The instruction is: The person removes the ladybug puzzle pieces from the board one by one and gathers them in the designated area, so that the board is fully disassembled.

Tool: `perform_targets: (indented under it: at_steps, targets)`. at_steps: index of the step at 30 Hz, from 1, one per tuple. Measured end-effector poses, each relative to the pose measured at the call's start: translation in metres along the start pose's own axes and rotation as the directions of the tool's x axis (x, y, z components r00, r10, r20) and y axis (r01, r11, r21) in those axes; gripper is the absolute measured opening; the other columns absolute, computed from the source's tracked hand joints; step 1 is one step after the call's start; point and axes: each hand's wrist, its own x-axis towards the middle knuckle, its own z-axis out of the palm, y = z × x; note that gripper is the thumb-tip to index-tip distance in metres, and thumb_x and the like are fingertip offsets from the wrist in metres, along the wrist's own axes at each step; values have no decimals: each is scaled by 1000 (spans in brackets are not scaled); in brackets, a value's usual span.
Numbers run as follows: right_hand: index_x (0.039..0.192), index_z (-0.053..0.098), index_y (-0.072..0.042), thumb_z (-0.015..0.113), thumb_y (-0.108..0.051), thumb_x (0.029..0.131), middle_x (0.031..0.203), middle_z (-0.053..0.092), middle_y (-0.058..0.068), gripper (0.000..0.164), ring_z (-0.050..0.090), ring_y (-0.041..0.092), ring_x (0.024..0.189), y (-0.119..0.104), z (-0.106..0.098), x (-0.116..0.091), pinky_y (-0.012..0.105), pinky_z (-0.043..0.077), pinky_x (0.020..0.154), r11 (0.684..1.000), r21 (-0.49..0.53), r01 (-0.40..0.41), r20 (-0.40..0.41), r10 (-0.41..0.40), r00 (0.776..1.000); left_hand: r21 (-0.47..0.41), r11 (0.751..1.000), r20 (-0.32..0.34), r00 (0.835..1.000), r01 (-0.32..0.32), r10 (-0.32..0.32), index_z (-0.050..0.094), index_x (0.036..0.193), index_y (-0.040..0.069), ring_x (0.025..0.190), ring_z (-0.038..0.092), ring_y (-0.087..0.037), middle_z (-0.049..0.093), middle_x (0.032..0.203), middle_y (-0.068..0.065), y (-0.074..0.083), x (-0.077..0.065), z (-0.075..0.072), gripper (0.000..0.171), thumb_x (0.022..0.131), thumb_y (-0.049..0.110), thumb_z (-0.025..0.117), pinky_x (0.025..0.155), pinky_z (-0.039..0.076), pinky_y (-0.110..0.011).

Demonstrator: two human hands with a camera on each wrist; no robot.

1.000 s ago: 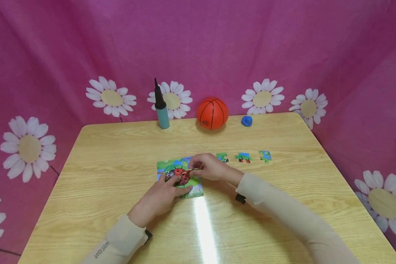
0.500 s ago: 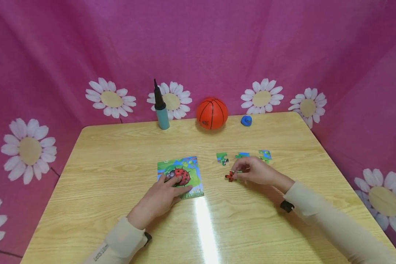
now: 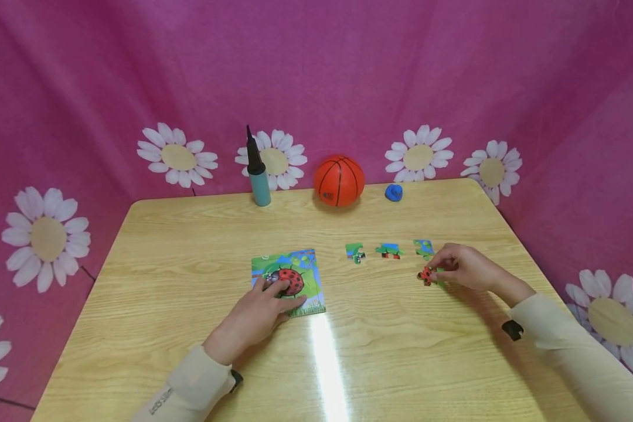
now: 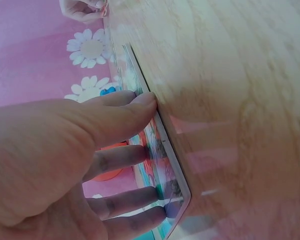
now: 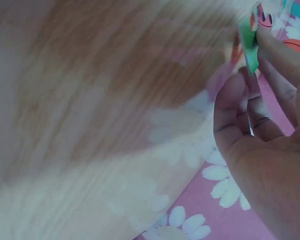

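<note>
—In the right grip (image 3: 461, 268)?
—Pinching a thin red-and-green jigsaw piece (image 3: 426, 275) at the fingertips; likely light, stiff; best taken by edges.
—With the left grip (image 3: 258, 309)?
—Resting straight-fingered on the square ladybird puzzle (image 3: 309, 278).

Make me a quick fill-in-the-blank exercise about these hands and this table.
1. The left hand rests on the ladybug puzzle while the right hand pinches a piece coloured green, black and ____.
2. Loose pieces lying in a row on the table number ____.
3. The orange-red ball stands between the teal cylinder and a small object coloured ____.

Missing words: red; three; blue.
</note>
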Motion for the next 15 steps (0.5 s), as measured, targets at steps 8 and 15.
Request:
perform_targets:
  at_steps: [8,15]
  targets:
    - [100,80,-12,86,-9,86,89,68,-1,16,47,4,73,8,3,0,21,43,61,999,27,-26,-3,26,1000,29,1000,-9,1000,5,-5,69,140,36,133,49,-55,57,144,-23,-1,-1,1,45,99,18,73,109,51,-63]
    - [96,79,-12,84,-7,88,82,65,-6,10,47,3,69,1,9,5,21,42,58,999,1,47,-62,-47,997,33,999,-10,1000,20,-20,68,140,37,134,47,-59,54,145,-29,0,-1,0,45,99,18,73,98,58,-60]
